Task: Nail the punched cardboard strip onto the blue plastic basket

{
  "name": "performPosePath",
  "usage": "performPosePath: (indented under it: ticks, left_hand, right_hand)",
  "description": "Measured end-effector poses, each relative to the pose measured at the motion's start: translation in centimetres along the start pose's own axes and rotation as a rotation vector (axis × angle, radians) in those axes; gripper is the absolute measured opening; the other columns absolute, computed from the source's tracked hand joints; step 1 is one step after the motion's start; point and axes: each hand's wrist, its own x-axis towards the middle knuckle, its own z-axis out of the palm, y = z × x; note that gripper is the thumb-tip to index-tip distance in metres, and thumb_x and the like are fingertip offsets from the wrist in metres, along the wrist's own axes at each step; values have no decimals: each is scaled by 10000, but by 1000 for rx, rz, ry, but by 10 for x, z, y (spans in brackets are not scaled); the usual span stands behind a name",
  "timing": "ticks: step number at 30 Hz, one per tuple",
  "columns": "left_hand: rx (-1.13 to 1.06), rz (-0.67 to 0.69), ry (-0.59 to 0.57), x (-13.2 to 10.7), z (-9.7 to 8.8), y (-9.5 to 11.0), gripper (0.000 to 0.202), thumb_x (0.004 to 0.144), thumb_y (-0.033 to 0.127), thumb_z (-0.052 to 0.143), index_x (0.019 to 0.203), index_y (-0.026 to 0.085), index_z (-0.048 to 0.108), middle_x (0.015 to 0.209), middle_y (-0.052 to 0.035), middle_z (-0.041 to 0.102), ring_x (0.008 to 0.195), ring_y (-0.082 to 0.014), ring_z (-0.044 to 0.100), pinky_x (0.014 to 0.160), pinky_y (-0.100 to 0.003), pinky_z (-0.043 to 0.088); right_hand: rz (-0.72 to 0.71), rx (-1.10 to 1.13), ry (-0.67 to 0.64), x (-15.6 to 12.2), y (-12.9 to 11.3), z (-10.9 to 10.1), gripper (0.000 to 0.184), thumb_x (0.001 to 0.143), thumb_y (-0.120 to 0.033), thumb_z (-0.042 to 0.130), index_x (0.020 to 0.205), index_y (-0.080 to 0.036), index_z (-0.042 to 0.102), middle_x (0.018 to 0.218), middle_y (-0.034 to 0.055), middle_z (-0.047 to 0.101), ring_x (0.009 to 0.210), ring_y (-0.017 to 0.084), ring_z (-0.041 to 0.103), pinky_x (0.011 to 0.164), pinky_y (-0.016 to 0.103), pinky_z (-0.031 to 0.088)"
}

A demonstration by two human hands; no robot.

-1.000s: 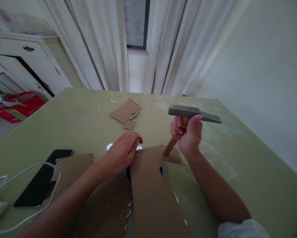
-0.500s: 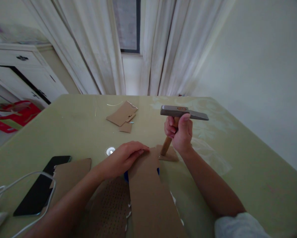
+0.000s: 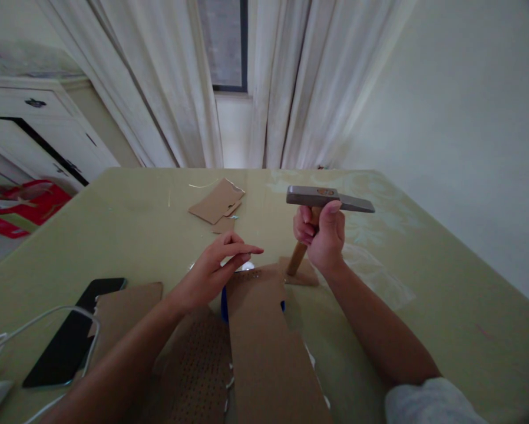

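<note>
My right hand (image 3: 324,235) is wrapped round the wooden handle of a hammer (image 3: 311,195), just under its grey metal head. The hammer stands upright, its handle end down at a small piece of cardboard (image 3: 307,274). My left hand (image 3: 218,265) hovers over the far end of a long cardboard strip (image 3: 264,330). Its thumb and index finger are pinched together; what they hold, if anything, is too small to name. Small holes show in the strip near its far edge. Something blue (image 3: 224,306) lies under the strip, mostly hidden.
A cardboard piece with rows of holes (image 3: 198,365) lies left of the strip. Farther left are a black phone (image 3: 61,335), another cardboard piece (image 3: 123,312) and a white cable (image 3: 70,307). Cardboard scraps (image 3: 218,201) lie farther back on the table (image 3: 132,224). Clear plastic (image 3: 379,277) lies at right.
My left hand has lifted off the cardboard strip's far end and shifted slightly left, uncovering the holes there. My right hand and the hammer have barely moved.
</note>
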Motion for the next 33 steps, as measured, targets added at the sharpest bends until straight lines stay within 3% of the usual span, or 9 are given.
performPosePath:
  ticks: [6,10,13,16,19,22,33]
  left_hand:
    - [90,-164,-75,1,-3,8,306,1160,338,417,1038,220,671,915,-22,698,841,-198,638,796,-322,496]
    - [195,-175,-121,-2,4,10,313,1153,358,385,984,226,612,932,-42,703,892,-233,660,846,-370,507]
    - [236,-162,-170,-7,9,12,272,1119,463,522,1118,222,649,1056,-70,734,1001,-266,685,914,-406,519]
    - [287,-121,-207,-11,12,14,481,1002,605,731,1283,223,650,1225,-104,737,1139,-318,679,1009,-457,510]
    - [345,-104,-260,-11,13,16,600,907,702,815,1236,221,673,1199,-105,729,1137,-347,660,1009,-486,503]
    - [325,-134,-298,-10,11,15,541,905,683,829,1157,225,688,1120,-83,709,1085,-326,651,952,-455,509]
    - [256,-184,-311,-4,3,15,514,878,602,889,1189,217,752,1127,-78,696,1107,-318,653,966,-438,504]
  right_hand:
    - [3,25,2,-1,1,-3,699,950,-891,618,712,-242,508,559,-94,282,425,71,187,388,228,147]
    - [6,11,5,0,1,-4,711,943,-906,607,702,-245,504,548,-94,279,418,73,186,379,226,147]
    - [-11,25,13,0,2,-6,686,957,-869,633,706,-242,519,547,-95,282,412,72,185,375,224,145]
    - [-5,26,19,0,3,-7,686,957,-871,631,708,-241,520,547,-96,284,411,73,182,371,225,145]
    - [-5,21,23,-1,3,-7,689,959,-874,625,707,-242,515,546,-99,276,411,73,174,371,226,144]
    - [-7,9,23,-1,1,-6,695,948,-883,629,703,-245,506,547,-102,268,410,73,175,370,226,146]
    - [-3,-5,12,0,0,-7,695,953,-883,620,703,-246,501,548,-100,272,407,74,178,370,233,150]
